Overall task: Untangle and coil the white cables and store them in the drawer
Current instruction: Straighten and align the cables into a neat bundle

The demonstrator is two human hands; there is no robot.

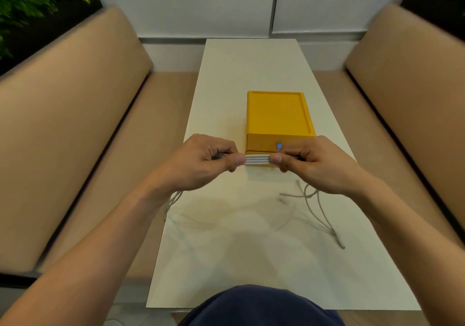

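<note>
My left hand [201, 164] and right hand [314, 164], fingers [237, 160] clamped on the folded white cables [257, 159]; yellow drawer box [278, 114] at twelve o'clock on the bench [226, 250].

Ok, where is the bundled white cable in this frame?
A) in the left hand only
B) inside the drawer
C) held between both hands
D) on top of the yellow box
C: the bundled white cable spans from the left hand to the right hand, each pinching one end, in front of the yellow box.
</note>
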